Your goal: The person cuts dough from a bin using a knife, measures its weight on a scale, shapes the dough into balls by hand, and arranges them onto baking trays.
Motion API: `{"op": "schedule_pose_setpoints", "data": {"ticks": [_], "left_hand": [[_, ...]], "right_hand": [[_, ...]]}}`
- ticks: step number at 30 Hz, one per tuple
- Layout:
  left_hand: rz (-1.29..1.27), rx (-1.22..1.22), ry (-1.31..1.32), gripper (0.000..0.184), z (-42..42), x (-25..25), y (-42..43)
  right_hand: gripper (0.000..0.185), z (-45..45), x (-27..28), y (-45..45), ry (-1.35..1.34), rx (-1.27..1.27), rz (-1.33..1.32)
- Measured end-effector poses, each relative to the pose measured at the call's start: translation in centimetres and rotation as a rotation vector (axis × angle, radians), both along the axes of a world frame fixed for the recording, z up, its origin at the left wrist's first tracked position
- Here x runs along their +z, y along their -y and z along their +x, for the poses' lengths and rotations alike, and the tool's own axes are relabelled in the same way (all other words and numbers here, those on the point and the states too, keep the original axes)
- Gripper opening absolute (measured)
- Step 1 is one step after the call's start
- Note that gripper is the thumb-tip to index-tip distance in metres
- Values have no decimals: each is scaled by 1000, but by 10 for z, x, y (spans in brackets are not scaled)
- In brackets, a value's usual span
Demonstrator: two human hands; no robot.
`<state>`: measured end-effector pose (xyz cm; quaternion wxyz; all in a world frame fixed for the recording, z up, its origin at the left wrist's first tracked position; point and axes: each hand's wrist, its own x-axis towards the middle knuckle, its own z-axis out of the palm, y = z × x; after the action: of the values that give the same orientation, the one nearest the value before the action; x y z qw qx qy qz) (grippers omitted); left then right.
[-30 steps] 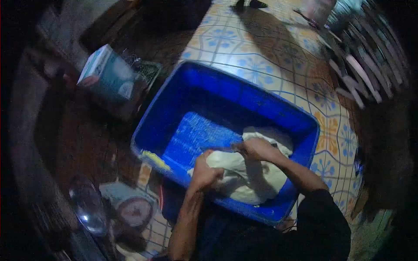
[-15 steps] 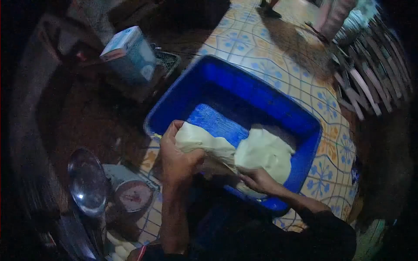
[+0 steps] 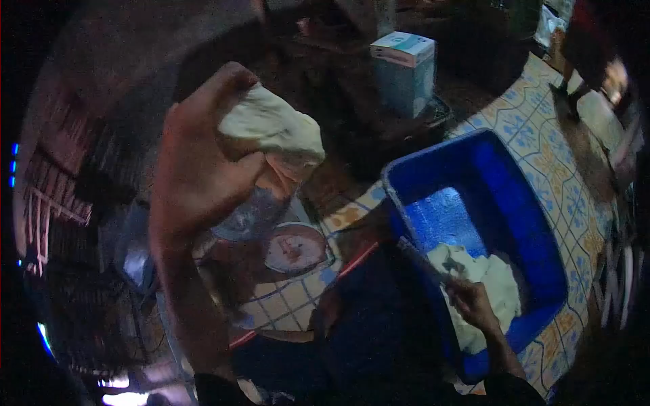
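While left hand (image 3: pixel 210 155) is gripping a dough piece (image 3: pixel 271 122) at eleven o'clock, right hand (image 3: pixel 474 303) is holding a narrow tool (image 3: pixel 421 256) at four, over the blue tub (image 3: pixel 518 203).

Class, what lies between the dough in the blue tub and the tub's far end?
Past the dough, just bare tub bottom, as the head view shows.

Left hand (image 3: pixel 210 159): fingers partly hidden behind dough piece (image 3: pixel 271 125). Right hand (image 3: pixel 472 301) blurred; thin strip (image 3: pixel 423 258) beside it too dark to be identified. Part of dough mass (image 3: pixel 502 287) covered by right hand. Dial (image 3: pixel 296 249) markings blurred; print on box (image 3: pixel 405 49) too small to be read. Person (image 3: pixel 588 47) at far right cut off by frame edge.
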<state>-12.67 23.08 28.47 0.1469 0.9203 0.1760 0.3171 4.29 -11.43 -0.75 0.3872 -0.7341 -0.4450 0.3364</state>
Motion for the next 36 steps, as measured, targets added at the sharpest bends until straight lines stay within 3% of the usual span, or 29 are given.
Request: {"op": "schedule_pose_setpoints", "data": {"ticks": [1,3,6,9,12,15,16,19,21,25,27,29,31,33,36], "left_hand": [[40,27,-55,42,-6,-4,-24],[103,74,-112,49,-28,-18,-68],[28,121,-61,50,-59,-57,-120],[229,309,-89,51,-73,-81,-134],[-65,430,-66,63,-77,-111,-137],[-202,522,-115,72,-88,-157,-138],[-125,526,-232,82,-97,-173,-147],[-12,554,-454,88,-121,-182,-139],[146,862,-467,87,-127,-192,-130],[314,1096,-238,68,-128,-187,-113],[134,808,326,40,-110,-169,-74],[6,713,520,19,-69,-172,-11],[-185,423,481,11,-30,-196,45],[-125,-50,209,12,14,-213,86],[-346,-345,-36,22,85,-252,149]], "right_hand": [[33,7,-5,-15,121,-145,42],[32,7,-7,-32,-20,-284,83],[33,17,-37,-32,-199,-322,81],[37,27,-54,-27,-87,-311,67],[38,29,-45,-20,-265,-415,92],[37,44,-60,3,-177,-520,131],[37,53,-76,17,-184,-523,189],[39,52,-64,29,-192,-561,116],[40,61,-74,37,-226,-615,61],[36,78,-98,45,-118,-637,80],[33,77,-93,39,-97,-646,151],[35,77,-87,39,-65,-679,93],[37,80,-90,40,-122,-735,138],[37,80,-86,37,-119,-726,137],[38,81,-82,36,-109,-746,127]]}}
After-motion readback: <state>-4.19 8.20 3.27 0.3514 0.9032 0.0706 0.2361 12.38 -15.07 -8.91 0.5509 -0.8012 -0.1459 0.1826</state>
